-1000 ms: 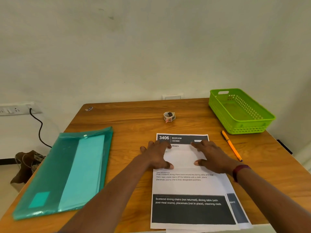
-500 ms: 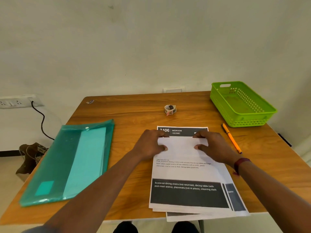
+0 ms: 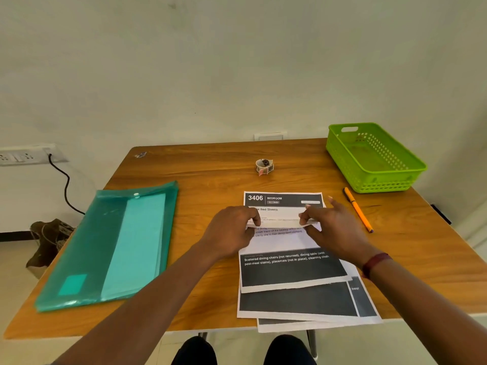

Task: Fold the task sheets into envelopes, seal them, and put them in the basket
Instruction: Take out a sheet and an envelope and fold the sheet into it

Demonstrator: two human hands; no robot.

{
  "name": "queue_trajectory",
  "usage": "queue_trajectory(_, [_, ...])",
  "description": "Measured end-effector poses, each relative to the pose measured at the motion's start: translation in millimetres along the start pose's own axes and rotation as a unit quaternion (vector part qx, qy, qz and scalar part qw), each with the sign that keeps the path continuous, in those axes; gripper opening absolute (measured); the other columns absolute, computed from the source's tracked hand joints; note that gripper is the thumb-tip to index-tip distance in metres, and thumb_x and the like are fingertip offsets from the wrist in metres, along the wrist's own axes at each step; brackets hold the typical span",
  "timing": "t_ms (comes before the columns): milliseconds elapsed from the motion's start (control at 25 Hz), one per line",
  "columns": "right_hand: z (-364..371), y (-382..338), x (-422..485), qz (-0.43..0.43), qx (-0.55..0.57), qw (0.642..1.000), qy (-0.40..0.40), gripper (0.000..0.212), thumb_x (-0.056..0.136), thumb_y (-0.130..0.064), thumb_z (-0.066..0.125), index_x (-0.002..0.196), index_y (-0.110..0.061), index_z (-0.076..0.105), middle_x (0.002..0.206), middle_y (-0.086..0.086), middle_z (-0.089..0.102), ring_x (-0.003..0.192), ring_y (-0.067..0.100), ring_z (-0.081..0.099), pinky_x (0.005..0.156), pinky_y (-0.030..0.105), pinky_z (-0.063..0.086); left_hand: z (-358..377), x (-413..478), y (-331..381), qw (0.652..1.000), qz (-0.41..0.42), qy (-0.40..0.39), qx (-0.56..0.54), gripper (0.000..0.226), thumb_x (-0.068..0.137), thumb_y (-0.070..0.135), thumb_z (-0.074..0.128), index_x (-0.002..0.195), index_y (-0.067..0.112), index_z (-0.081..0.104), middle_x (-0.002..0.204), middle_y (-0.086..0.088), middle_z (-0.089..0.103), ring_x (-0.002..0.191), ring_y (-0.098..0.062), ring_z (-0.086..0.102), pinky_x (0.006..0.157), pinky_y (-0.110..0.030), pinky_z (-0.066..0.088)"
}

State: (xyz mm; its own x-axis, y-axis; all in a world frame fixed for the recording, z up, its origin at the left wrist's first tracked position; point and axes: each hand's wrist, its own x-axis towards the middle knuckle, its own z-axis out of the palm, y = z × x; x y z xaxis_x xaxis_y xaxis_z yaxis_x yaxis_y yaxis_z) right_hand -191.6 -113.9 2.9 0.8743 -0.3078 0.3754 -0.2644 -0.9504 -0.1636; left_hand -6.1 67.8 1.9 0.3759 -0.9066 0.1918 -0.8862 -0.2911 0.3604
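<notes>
Table (image 3: 210, 175): wood, against a pale wall.
Stack (image 3: 297, 304): at least three printed sheets, near edge, overhanging.
Top sheet (image 3: 279, 241): far edge raised off the stack.
Left hand (image 3: 232, 230): pinches that edge's left corner.
Right hand (image 3: 332, 227): pinches its right corner.
Basket (image 3: 382, 185): one, green, far right corner.
Loose items: one orange pen (image 3: 358, 213), one tape roll (image 3: 264, 165), one teal folder (image 3: 110, 246).

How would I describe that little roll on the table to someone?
Start at the wooden table and look past the printed sheets toward the wall. The roll sits alone there, left of the green basket: the only small round thing.
</notes>
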Motion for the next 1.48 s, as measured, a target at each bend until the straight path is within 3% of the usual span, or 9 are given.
queue_trajectory(160, [13.0, -0.7, -15.3, -0.003, -0.040, 0.998, -0.046, 0.026, 0.074, -0.016, 0.079, 0.091, -0.025, 0.061, 0.116, 0.006, 0.070, 0.114, 0.017, 0.063, 0.111, 0.052, 0.030, 11.6, -11.4, 3.1, 1.000, -0.011, -0.009, 0.013, 0.018, 0.086, 0.015, 0.059, 0.100, 0.026, 0.056, 0.107, 0.001, 0.067, 0.086, -0.021, 0.057, 0.068, -0.033, 0.043])
queue_trajectory(320, [24.9, 1.9, -26.1, 0.013, 0.023, 0.997, -0.068, 0.025, 0.088, -0.015, 0.060, 0.112, -0.019, 0.057, 0.135, 0.003, 0.059, 0.137, 0.018, 0.041, 0.113, 0.034, 0.031, 24.1, -19.2, 5.1, 0.999, -0.026, -0.025, 0.025, 0.029, 0.087, 0.014, 0.055, 0.113, 0.026, 0.051, 0.117, -0.001, 0.065, 0.092, -0.024, 0.058, 0.067, -0.032, 0.039])
queue_trajectory(440, [31.5, 1.0, -34.0, 0.028, 0.052, 0.995, -0.086, 0.037, 0.094, -0.017, 0.049, 0.131, -0.019, 0.046, 0.144, 0.002, 0.049, 0.142, 0.015, 0.031, 0.113, 0.026, 0.027, 34.3, -23.8, 5.0, 0.998, -0.039, -0.036, 0.026, 0.053, 0.092, 0.017, 0.051, 0.144, 0.026, 0.042, 0.150, 0.002, 0.045, 0.129, -0.020, 0.048, 0.096, -0.033, 0.047])
queue_trajectory(600, [34.9, -2.6, -39.4, 0.027, 0.039, 0.985, -0.164, 0.060, 0.095, -0.043, 0.025, 0.152, -0.025, 0.018, 0.160, -0.004, 0.013, 0.148, 0.010, 0.009, 0.118, 0.022, 0.004, 43.6, -28.4, 6.5, 0.995, -0.024, -0.078, 0.050, 0.062, 0.101, 0.040, 0.039, 0.156, 0.020, 0.016, 0.163, -0.001, 0.014, 0.150, -0.016, 0.013, 0.122, -0.033, 0.015])
queue_trajectory(720, [37.4, -8.1, -40.3, 0.009, -0.012, 0.974, -0.224, 0.076, 0.090, -0.068, 0.003, 0.153, -0.027, -0.002, 0.157, -0.006, -0.011, 0.148, 0.011, -0.011, 0.119, 0.029, -0.007, 48.2, -32.4, 8.8, 0.985, -0.005, -0.127, 0.114, 0.070, 0.101, 0.056, 0.022, 0.157, 0.018, 0.004, 0.164, -0.006, -0.003, 0.151, -0.020, -0.005, 0.123, -0.038, -0.001])
queue_trajectory(880, [41.8, -27.0, -37.7, 0.001, -0.059, 0.966, -0.253, 0.081, 0.088, -0.073, -0.001, 0.151, -0.024, -0.015, 0.155, -0.004, -0.026, 0.144, 0.015, -0.025, 0.119, 0.039, -0.010, 54.3, -29.2, 16.1, 0.974, -0.011, -0.149, 0.171, 0.070, 0.100, 0.056, 0.014, 0.156, 0.018, -0.004, 0.163, -0.007, -0.012, 0.149, -0.024, -0.015, 0.120, -0.053, -0.004])
queue_trajectory(1000, [45.9, -38.5, -31.9, -0.001, -0.056, 0.966, -0.253, 0.080, 0.089, -0.073, 0.000, 0.150, -0.025, -0.017, 0.155, -0.004, -0.026, 0.143, 0.016, -0.026, 0.119, 0.041, -0.011, 57.2, -25.5, 21.5, 0.971, 0.002, -0.154, 0.185, 0.065, 0.102, 0.050, 0.014, 0.156, 0.020, -0.007, 0.163, -0.005, -0.014, 0.149, -0.022, -0.017, 0.118, -0.056, -0.006])
queue_trajectory(1120, [48.1, -39.6, -29.1, -0.005, -0.043, 0.968, -0.248, 0.077, 0.090, -0.071, 0.000, 0.151, -0.026, -0.017, 0.157, -0.005, -0.024, 0.143, 0.014, -0.025, 0.119, 0.040, -0.011, 59.0, -25.7, 17.4, 0.976, 0.009, -0.146, 0.163, 0.064, 0.102, 0.049, 0.015, 0.156, 0.021, -0.006, 0.163, -0.003, -0.014, 0.149, -0.020, -0.016, 0.122, -0.048, -0.003])
queue_trajectory(1480, [39.5, -4.1, -37.1, 0.029, -0.057, 0.969, -0.240, 0.076, 0.087, -0.067, -0.006, 0.152, -0.027, -0.012, 0.158, -0.004, -0.020, 0.146, 0.014, -0.019, 0.121, 0.039, -0.005, 61.0, -31.1, 11.6, 0.982, -0.084, -0.117, 0.123, 0.083, 0.094, 0.069, 0.016, 0.156, 0.019, -0.006, 0.164, -0.003, -0.011, 0.150, -0.019, -0.012, 0.123, -0.042, 0.001])
